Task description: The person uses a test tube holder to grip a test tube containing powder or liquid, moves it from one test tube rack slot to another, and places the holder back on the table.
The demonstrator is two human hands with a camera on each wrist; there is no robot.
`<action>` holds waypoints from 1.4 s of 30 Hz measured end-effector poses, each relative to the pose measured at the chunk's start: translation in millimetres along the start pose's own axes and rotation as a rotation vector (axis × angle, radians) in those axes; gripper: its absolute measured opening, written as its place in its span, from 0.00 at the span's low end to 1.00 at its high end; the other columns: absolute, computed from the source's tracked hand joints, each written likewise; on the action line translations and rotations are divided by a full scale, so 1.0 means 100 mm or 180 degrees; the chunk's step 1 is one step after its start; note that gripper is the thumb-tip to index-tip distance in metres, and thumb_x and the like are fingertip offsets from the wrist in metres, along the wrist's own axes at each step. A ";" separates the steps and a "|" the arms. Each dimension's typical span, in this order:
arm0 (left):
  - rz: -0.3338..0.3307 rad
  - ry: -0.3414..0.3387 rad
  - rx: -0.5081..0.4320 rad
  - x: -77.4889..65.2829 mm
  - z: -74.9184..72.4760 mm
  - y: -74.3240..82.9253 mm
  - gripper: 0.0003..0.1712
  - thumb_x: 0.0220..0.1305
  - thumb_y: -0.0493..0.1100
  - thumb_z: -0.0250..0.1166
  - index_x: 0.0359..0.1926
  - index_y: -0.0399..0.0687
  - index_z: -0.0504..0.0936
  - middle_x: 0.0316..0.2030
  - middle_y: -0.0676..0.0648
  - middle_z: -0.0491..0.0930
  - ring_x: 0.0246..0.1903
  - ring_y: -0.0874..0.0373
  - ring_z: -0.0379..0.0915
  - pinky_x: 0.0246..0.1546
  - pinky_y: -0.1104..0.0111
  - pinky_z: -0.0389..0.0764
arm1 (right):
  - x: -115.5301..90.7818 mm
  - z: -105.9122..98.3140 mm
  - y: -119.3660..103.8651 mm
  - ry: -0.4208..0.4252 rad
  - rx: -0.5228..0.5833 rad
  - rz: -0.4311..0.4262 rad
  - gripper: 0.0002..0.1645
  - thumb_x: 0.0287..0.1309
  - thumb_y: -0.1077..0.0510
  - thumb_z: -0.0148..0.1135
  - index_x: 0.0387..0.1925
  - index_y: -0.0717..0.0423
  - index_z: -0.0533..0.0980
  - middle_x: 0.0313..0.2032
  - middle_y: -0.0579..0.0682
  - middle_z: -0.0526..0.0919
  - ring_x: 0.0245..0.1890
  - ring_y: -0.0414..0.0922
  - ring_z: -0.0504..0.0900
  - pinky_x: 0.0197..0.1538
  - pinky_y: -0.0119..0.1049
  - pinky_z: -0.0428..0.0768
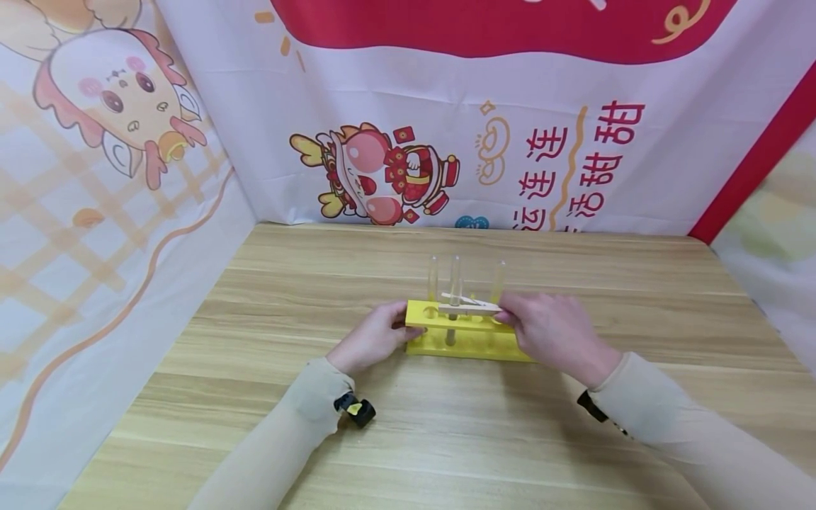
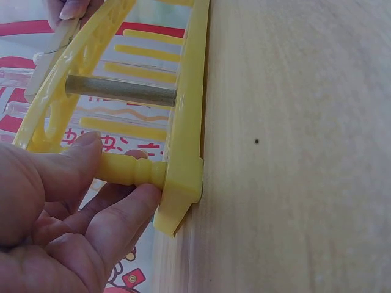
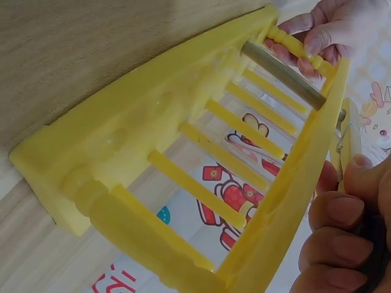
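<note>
A yellow test tube rack (image 1: 414, 315) stands on the table. At its left end my left hand (image 1: 376, 333) pinches the ridged end post between thumb and fingers, as the left wrist view shows. In its front row is a glass test tube (image 1: 455, 280) with grey-brown contents (image 2: 122, 90) in its lower part. My right hand (image 1: 554, 329) grips a wooden test tube clamp (image 1: 468, 309) by its handle, over the rack's right half. The clamp's tip is at this tube, just above the rack's top plate. The right fingers (image 3: 342, 244) are curled around the handle.
Two more test tubes rise behind the top plate, one at the left (image 1: 433, 276) and one at the right (image 1: 499, 280). Yellow pegs (image 3: 195, 189) stand along the rack's back. Printed cloth (image 1: 408, 85) hangs at the wooden table's (image 1: 287, 283) far edge.
</note>
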State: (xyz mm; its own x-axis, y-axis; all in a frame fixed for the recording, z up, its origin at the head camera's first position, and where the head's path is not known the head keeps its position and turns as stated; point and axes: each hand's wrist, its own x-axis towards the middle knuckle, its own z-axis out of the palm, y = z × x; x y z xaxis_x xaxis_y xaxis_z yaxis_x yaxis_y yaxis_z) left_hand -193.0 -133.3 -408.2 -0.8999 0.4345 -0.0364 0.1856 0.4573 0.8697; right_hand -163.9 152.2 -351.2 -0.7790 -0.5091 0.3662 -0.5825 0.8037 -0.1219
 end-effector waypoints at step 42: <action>-0.0062 0.0036 0.0054 -0.02 0.01 0.02 0.15 0.68 0.39 0.64 0.55 0.49 0.80 0.50 0.52 0.82 0.51 0.59 0.76 0.55 0.61 0.76 | -0.06 0.03 0.01 -0.0053 0.0064 -0.0116 0.11 0.65 0.51 0.65 0.29 0.50 0.76 0.16 0.38 0.67 0.13 0.36 0.62 0.15 0.33 0.61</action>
State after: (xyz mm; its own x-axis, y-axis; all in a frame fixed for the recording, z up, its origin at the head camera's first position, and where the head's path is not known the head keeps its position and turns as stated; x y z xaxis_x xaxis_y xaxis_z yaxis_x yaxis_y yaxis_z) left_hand -190.7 -132.3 -407.5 -0.9078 0.4166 -0.0478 0.1744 0.4787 0.8605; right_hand -160.8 155.2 -356.1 -0.7608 -0.5431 0.3552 -0.6150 0.7782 -0.1272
